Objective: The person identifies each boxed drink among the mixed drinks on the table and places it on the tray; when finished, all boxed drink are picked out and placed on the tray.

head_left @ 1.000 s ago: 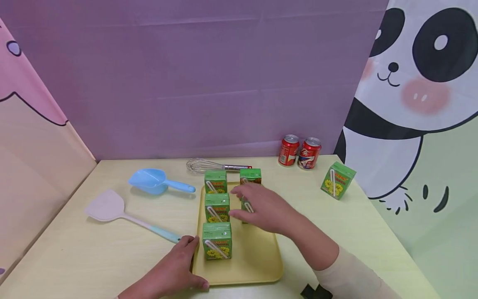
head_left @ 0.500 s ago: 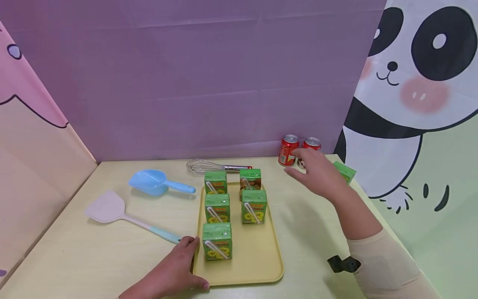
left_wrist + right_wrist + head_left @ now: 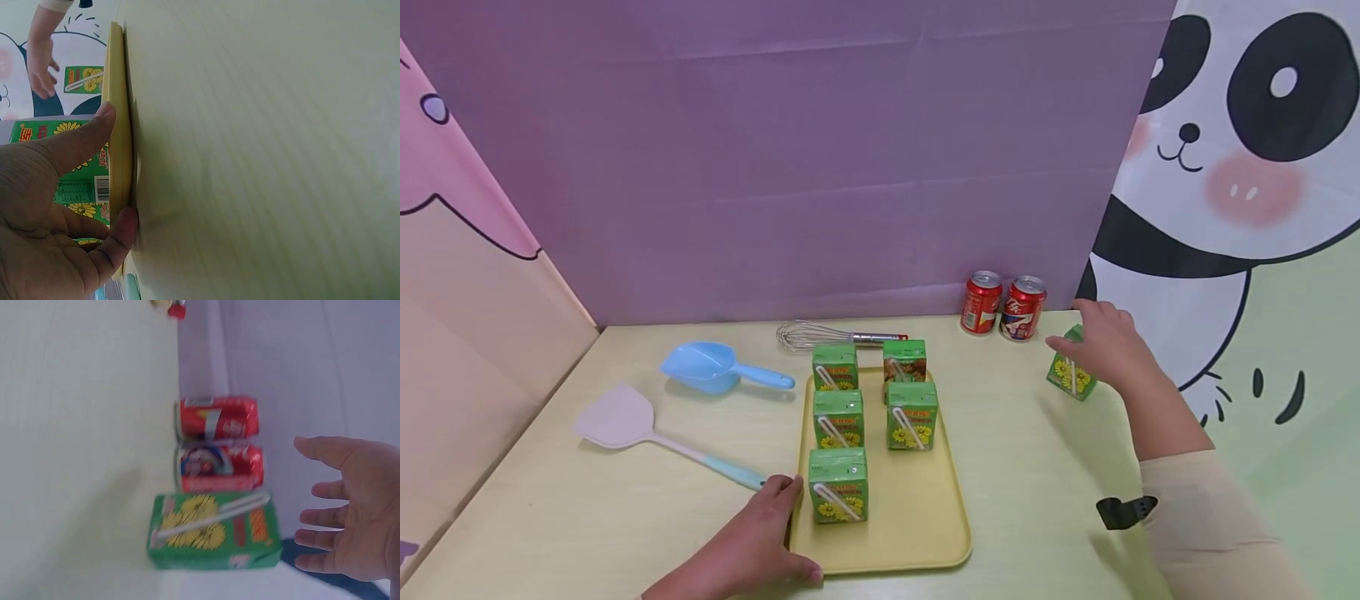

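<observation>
At the right side of the table a green drink carton [image 3: 1070,379] with yellow flowers and a straw stands by itself. My right hand [image 3: 1105,343] is over it with fingers spread and nothing in them; the right wrist view shows a gap between fingertips and carton [image 3: 212,534]. My left hand [image 3: 760,533] holds the near left corner of a yellow tray [image 3: 917,521], thumb and curled fingers against its rim [image 3: 117,81]. Several matching cartons stand on the tray: a left column with a front carton [image 3: 838,487], and a right pair with a nearer carton [image 3: 912,417].
Two red drink cans [image 3: 981,304] stand at the back right. A wire whisk [image 3: 808,335] lies behind the tray. Left of the tray are a blue scoop [image 3: 707,367] and a pale spatula [image 3: 621,417]. A purple cloth backdrop [image 3: 775,167] rises behind the table.
My right hand has left the right pair of cartons on the tray and moved rightward to the lone carton. My left hand stays at the tray corner.
</observation>
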Motion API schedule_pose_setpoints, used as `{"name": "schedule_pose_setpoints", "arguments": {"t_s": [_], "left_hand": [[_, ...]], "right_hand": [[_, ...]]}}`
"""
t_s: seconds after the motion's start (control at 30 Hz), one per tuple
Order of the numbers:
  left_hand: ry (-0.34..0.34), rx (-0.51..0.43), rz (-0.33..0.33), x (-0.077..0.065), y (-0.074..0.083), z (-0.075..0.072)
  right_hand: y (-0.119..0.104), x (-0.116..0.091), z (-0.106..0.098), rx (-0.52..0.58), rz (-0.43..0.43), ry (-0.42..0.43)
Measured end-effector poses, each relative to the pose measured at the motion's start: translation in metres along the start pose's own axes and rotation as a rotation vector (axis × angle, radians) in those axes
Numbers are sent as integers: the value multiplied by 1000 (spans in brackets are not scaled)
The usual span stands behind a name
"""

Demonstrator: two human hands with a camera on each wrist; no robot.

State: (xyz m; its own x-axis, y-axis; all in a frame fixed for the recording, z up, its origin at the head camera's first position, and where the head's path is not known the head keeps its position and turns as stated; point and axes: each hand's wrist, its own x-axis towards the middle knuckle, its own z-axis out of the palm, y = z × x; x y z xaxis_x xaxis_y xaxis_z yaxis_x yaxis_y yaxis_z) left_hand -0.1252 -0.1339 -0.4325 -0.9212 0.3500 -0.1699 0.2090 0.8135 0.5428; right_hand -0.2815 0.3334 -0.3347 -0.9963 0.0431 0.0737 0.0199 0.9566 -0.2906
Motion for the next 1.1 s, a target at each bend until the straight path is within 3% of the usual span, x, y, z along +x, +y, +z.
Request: {"name": "schedule_pose_setpoints", "arguments": {"t_s": [0.2,0.53,0.63,0.9,1.1], "left_hand": [[-2,-1,0,0,0,-1],[5,8,11,-1,1,-1],[3,15,9,-1,1,-1],[-7,21,7,0,1,-1],[-15,19,-8,1,1,0]], "right_hand": [[24,5,8,20,79,-18],[51,11,20,104,138,-148],[55,12,22,121,142,-154],[54,10,22,127,117,-117],[38,5,17,122,66,-127]]}}
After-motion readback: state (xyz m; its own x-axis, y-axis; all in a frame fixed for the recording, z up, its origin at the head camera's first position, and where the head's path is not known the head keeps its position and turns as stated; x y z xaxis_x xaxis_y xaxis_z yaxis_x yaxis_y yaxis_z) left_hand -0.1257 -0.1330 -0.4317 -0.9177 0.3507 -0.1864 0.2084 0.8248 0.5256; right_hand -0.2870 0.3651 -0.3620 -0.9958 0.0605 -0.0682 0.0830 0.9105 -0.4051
